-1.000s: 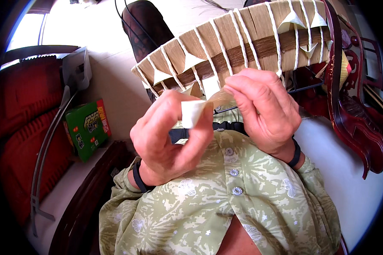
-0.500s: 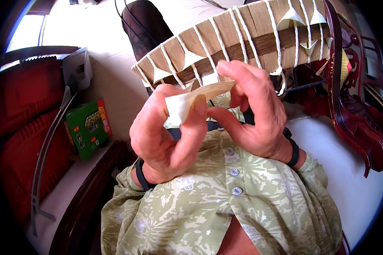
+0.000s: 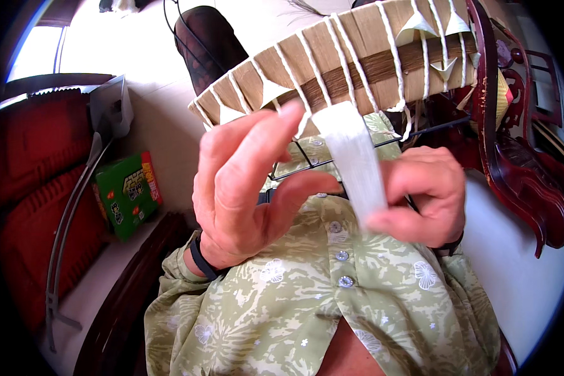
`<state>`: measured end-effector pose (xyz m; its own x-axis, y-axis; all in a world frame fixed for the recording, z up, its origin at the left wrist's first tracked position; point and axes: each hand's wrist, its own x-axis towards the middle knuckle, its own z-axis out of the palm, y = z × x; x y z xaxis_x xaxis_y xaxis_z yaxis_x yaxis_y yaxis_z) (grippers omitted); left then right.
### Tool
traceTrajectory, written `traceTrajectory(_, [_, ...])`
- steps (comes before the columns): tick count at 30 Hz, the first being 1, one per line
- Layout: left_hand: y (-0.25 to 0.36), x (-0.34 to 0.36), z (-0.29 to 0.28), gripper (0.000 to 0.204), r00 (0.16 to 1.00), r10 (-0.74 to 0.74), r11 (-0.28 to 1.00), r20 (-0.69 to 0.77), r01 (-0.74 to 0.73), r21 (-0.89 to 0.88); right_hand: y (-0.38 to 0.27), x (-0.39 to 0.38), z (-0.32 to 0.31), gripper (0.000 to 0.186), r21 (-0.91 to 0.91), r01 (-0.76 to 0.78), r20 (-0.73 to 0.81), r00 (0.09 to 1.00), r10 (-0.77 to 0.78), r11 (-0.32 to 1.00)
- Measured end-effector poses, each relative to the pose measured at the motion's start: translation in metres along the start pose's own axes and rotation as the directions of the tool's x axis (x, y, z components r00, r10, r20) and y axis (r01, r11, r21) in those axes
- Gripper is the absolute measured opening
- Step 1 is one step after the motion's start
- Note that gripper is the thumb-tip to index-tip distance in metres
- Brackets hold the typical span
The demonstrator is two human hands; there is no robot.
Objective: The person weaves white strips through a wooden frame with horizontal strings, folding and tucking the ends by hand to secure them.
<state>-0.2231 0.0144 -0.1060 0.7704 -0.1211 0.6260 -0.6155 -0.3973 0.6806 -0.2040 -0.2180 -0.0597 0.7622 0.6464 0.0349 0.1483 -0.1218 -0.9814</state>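
My right hand (image 3: 420,197) pinches the lower end of a pale, flat strip (image 3: 351,150), slightly blurred, which stands up in front of my shirt. My left hand (image 3: 244,182) is beside the strip with curled fingers apart and nothing seen between thumb and index finger. Beyond both hands lies a long curved panel (image 3: 363,62) of tan fibre with a darker brown band, crossed by several white twisted cords, with small pale folded pieces tucked along it. A black wire frame (image 3: 307,166) shows under the panel, partly hidden by the strip and hands.
Carved dark-red wooden furniture (image 3: 514,188) stands at right. At left are red cushioned backs (image 3: 44,138), a bent metal frame (image 3: 66,238) and a green box (image 3: 122,194) on the floor. A dark-clad leg (image 3: 207,44) shows beyond the panel.
My left hand has let go of the strip, and its fingers have risen. My right hand has moved down and right, turning the strip from crosswise to lengthwise.
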Motion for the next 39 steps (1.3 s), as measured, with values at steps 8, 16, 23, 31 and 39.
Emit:
traceTrajectory(8, [0.006, 0.018, 0.012, 0.022, 0.989, 0.099, 0.994, 0.111, -0.094, -0.05, -0.013, 0.006, -0.028, 0.011, 0.708, -0.061, 0.196, 0.974, -0.113, 0.703])
traceTrajectory(16, [0.011, 0.001, 0.008, 0.015, 0.968, -0.187, 0.939, 0.167, 0.226, -0.259, 0.008, 0.01, 0.016, 0.034, -0.145, 0.094, -0.346, 0.928, -0.139, 0.985])
traceTrajectory(23, [0.002, -0.009, 0.008, 0.013, 0.901, -0.334, 0.712, 0.277, 0.434, -0.552, 0.031, 0.018, 0.025, 0.036, -0.732, 0.264, -0.275, 0.729, -0.627, 0.628])
traceTrajectory(31, [0.002, -0.005, 0.005, 0.029, 0.997, 0.049, 0.998, 0.052, -0.046, -0.053, 0.039, 0.029, 0.043, 0.035, -0.588, 0.265, -0.409, 0.718, -0.563, 0.764])
traceTrajectory(39, [-0.009, -0.012, 0.017, 0.033, 0.957, 0.289, 0.947, -0.008, -0.284, 0.149, 0.046, 0.011, 0.044, 0.037, -0.452, 0.257, -0.331, 0.841, -0.428, 0.854])
